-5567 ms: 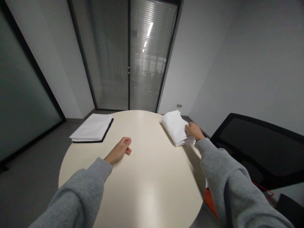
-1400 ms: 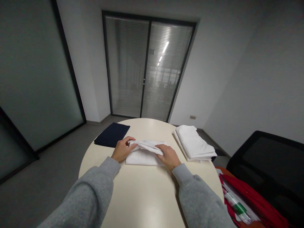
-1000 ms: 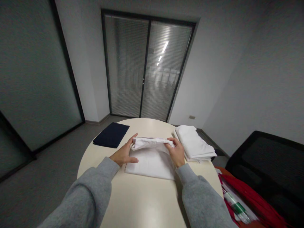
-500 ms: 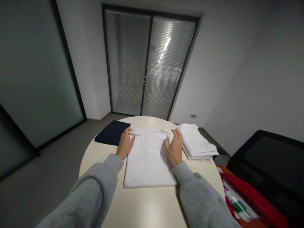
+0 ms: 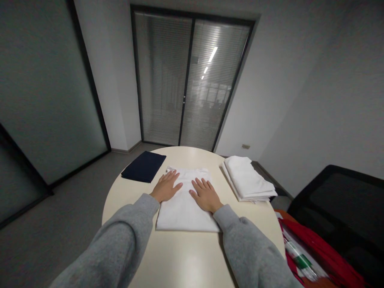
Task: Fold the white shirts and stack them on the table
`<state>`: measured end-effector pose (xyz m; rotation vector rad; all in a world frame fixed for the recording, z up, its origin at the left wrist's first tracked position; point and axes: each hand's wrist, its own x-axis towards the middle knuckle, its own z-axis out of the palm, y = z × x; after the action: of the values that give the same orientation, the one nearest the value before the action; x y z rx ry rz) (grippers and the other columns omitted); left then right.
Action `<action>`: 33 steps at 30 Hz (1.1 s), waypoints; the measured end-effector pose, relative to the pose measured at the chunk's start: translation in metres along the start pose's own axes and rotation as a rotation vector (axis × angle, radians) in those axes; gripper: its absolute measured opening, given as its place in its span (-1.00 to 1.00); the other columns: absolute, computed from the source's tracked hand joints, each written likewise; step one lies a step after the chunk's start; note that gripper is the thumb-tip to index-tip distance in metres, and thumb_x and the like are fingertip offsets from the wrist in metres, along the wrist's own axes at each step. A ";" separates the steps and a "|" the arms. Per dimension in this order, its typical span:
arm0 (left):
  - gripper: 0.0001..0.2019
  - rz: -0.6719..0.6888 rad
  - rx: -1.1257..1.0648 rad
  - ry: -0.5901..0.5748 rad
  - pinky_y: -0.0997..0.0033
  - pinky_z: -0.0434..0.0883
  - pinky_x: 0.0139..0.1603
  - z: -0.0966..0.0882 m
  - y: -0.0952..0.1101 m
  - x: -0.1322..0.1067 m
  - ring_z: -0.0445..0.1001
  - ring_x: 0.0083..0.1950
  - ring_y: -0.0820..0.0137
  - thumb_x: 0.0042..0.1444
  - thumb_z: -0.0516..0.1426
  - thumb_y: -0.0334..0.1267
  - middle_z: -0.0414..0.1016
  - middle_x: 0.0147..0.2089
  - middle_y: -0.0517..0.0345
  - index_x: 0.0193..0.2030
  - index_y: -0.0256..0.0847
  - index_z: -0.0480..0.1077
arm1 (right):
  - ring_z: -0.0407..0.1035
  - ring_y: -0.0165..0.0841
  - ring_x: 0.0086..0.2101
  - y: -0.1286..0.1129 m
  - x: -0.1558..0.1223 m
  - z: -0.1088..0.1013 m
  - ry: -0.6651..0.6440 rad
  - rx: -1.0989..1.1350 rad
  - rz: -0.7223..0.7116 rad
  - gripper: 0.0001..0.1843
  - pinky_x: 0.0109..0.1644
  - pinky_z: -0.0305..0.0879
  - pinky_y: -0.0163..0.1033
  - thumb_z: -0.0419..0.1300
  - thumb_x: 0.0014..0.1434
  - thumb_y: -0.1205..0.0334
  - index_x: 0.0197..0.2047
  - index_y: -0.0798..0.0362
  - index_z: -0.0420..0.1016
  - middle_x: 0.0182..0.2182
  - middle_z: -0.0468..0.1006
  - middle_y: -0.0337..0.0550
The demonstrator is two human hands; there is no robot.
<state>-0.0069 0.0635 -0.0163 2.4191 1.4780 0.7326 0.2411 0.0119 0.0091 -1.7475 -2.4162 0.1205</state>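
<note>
A folded white cloth garment (image 5: 186,216) lies flat on the round table in front of me, its far edge slightly wrinkled. My left hand (image 5: 167,187) rests palm down on its left side, fingers stretched out. On the right half, my right hand (image 5: 206,195) also lies flat with the fingers spread. Neither hand grips anything. The garment's exact kind is hard to tell, since my hands and sleeves cover parts of it.
A folded dark navy cloth (image 5: 144,166) lies at the table's back left. Several folded white cloths (image 5: 249,180) are stacked at the right edge of the cream table (image 5: 180,256). Beyond it stand a black mesh chair (image 5: 339,204) and a red bag (image 5: 321,244) beside a clear bottle (image 5: 300,258).
Both hands have moved inward from the garment's sides and now press flat on top. The garment's far edge has come a little nearer to me.
</note>
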 end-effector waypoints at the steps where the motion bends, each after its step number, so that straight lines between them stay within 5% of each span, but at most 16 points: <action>1: -0.35 -0.012 -0.016 0.048 -0.11 -0.01 0.51 0.001 -0.002 0.002 -0.03 0.57 0.05 0.38 -0.07 0.16 0.03 0.57 -0.08 0.47 -0.15 0.18 | -0.23 -0.05 0.48 -0.001 0.002 0.001 0.004 -0.004 0.018 -0.26 0.50 -0.33 0.10 -0.20 0.45 -0.25 0.53 -0.05 0.07 0.50 0.00 -0.13; 5: -0.32 -0.060 -0.066 0.212 -0.01 0.07 0.50 0.005 -0.011 0.008 0.05 0.54 0.04 0.36 -0.01 0.07 0.12 0.52 -0.29 0.45 -0.38 0.15 | -0.17 -0.06 0.47 -0.003 0.014 0.003 0.039 -0.008 0.068 -0.28 0.49 -0.31 0.08 -0.18 0.45 -0.24 0.51 -0.08 0.10 0.49 0.04 -0.14; 8: -0.30 -0.095 -0.069 0.230 -0.01 0.09 0.50 0.006 -0.015 0.009 0.10 0.51 0.01 0.33 0.04 0.01 0.17 0.48 -0.36 0.44 -0.47 0.14 | -0.12 -0.07 0.45 -0.001 0.021 0.004 0.150 -0.001 0.122 -0.34 0.48 -0.29 0.06 -0.10 0.44 -0.18 0.46 -0.06 0.20 0.48 0.08 -0.11; 13: -0.35 -0.104 -0.056 0.221 0.01 0.19 0.45 0.003 -0.017 0.005 0.22 0.44 0.02 0.32 0.04 -0.03 0.30 0.40 -0.30 0.43 -0.42 0.17 | 0.17 -0.03 0.32 0.019 0.023 0.002 0.413 0.050 0.437 -0.36 0.39 -0.01 -0.02 0.08 0.33 0.03 0.36 0.21 0.29 0.34 0.31 0.23; 17: -0.37 -0.119 -0.052 0.216 0.02 0.28 0.38 0.002 -0.018 0.004 0.30 0.38 0.03 0.32 0.06 -0.04 0.40 0.32 -0.27 0.42 -0.36 0.19 | 0.43 -0.07 0.11 0.036 0.019 0.003 0.377 0.121 0.462 -0.37 0.23 0.21 -0.10 0.13 0.25 0.08 0.32 0.19 0.33 0.09 0.57 0.17; 24: -0.41 -0.139 -0.079 0.242 0.05 0.30 0.35 -0.001 -0.018 0.004 0.37 0.30 0.07 0.28 0.09 -0.12 0.44 0.27 -0.25 0.38 -0.35 0.22 | 0.41 0.00 0.12 0.038 0.018 0.005 0.390 0.125 0.471 -0.39 0.19 0.27 -0.04 0.12 0.25 0.00 0.24 0.22 0.43 0.10 0.55 0.23; 33: -0.54 -0.247 -0.037 0.295 0.03 0.36 0.19 -0.008 -0.010 0.005 0.48 0.07 0.07 0.20 0.16 -0.16 0.57 -0.05 -0.13 0.22 -0.28 0.37 | 0.40 0.03 0.04 0.041 0.022 0.009 0.393 0.114 0.480 -0.48 0.11 0.30 0.04 0.18 0.22 -0.03 0.07 0.19 0.52 0.03 0.52 0.26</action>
<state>-0.0168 0.0722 -0.0122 2.1167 1.8114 1.0813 0.2711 0.0464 -0.0040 -2.0349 -1.6632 -0.0284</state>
